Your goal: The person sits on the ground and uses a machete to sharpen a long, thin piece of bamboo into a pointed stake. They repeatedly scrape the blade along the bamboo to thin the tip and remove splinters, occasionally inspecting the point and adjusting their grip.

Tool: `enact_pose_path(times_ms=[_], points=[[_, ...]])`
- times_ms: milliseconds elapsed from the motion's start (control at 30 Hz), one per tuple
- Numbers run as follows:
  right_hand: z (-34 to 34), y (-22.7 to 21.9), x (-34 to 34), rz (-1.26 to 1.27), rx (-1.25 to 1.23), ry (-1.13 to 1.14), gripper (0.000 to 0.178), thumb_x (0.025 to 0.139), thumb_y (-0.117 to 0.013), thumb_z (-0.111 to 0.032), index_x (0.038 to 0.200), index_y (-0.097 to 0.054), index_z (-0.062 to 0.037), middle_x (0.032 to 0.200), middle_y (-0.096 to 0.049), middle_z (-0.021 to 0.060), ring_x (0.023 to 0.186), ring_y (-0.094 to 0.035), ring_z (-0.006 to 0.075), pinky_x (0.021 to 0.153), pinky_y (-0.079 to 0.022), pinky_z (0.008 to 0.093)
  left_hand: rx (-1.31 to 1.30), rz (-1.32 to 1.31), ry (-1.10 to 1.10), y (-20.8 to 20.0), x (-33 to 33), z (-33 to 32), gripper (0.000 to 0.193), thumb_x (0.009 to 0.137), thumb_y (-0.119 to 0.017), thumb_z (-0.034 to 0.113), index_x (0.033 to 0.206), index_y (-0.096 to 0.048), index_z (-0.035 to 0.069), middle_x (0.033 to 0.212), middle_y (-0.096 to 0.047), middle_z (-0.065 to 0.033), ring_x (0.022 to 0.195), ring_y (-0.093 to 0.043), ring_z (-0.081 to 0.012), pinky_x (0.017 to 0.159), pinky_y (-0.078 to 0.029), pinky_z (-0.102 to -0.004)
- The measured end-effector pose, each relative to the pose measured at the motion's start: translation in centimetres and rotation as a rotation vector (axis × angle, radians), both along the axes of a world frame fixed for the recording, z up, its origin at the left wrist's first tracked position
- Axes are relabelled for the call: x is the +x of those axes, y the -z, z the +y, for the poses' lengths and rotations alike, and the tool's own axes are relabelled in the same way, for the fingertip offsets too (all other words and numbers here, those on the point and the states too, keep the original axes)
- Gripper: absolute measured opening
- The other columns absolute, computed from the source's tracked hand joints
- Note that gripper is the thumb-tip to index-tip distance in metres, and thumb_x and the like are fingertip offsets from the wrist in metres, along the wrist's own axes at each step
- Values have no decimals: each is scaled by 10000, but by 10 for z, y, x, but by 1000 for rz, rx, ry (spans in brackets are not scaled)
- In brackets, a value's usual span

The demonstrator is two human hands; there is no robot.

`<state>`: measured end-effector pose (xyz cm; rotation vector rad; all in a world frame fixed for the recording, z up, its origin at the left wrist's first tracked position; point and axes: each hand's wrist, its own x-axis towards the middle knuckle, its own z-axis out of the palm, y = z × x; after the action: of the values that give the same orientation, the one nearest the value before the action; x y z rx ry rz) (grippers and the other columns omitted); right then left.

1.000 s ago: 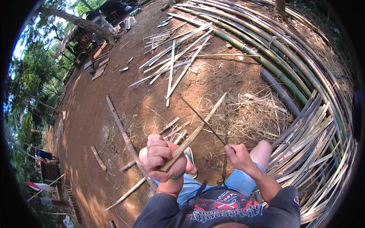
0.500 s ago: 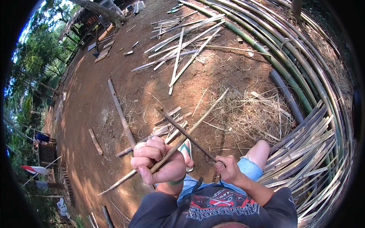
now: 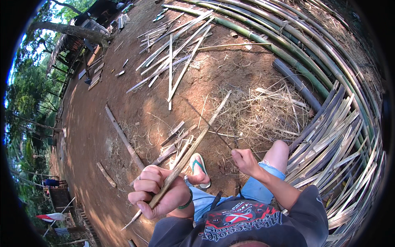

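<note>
My left hand (image 3: 179,194) is wrapped around a long bamboo strip (image 3: 190,154), which slants from beside my wrist up toward the pile of shavings. In my closed right hand (image 3: 246,161) is the handle of a long, thin, dark knife (image 3: 221,139). The blade points up and to the left and crosses the strip beyond my left hand. Seen nearly edge-on, it looks like a narrow line; whether it touches the strip I cannot tell. Several split pieces (image 3: 168,153) lie on the ground beyond my left hand.
Pale curled shavings (image 3: 263,111) cover the ground ahead. Stacked bamboo strips (image 3: 329,148) lie at my right, with long green poles (image 3: 263,47) curving behind. More split strips (image 3: 170,70) lie farther off. A pole (image 3: 123,136) rests on the dirt at left.
My left hand has moved down and left with the strip, and the strip stands steeper. The knife now looks thinner, its blade turned edge-on. The whole view has shifted slightly.
</note>
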<state>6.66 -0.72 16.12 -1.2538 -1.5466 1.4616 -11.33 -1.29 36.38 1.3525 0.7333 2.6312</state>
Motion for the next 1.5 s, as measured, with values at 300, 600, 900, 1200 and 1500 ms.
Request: enact_pose_path(times_ms=[300,600,900,1200,1500], points=[[-1,-43,-9,-11,122,-6,514,969,-528,-429,752,-609,30,588,-540,257,552,-577,414,547,-433,460,-1,5,3,4,6,0,343,949,-422,337,708,-259,155,590,-268,24,507,-234,-96,518,-225,-268],[66,148,29,-266,-258,312,763,974,-383,-634,666,-558,41,515,-472,90,530,-517,185,554,-423,411,11,3,10,-7,8,14,325,948,-387,334,714,-250,154,574,-246,29,497,-221,-85,507,-224,-253],[-15,-53,-10,164,70,61,557,1014,-447,-440,670,-516,-7,487,-449,65,431,-467,161,442,-352,342,67,148,218,-2,9,10,284,939,-407,343,778,-283,144,558,-313,10,465,-278,-100,481,-284,-273],[-28,-81,13,149,63,-140,506,1010,-460,-401,705,-522,-3,499,-441,91,462,-491,205,473,-369,363,42,379,349,-1,26,1,292,945,-441,338,779,-335,122,568,-368,-14,466,-346,-120,470,-322,-306],[-51,-91,8,202,160,-207,548,1001,-443,-440,695,-517,9,499,-430,127,439,-481,267,469,-379,389,88,332,341,18,26,-6,292,957,-424,339,780,-333,125,595,-385,-11,476,-341,-123,482,-326,-309]])
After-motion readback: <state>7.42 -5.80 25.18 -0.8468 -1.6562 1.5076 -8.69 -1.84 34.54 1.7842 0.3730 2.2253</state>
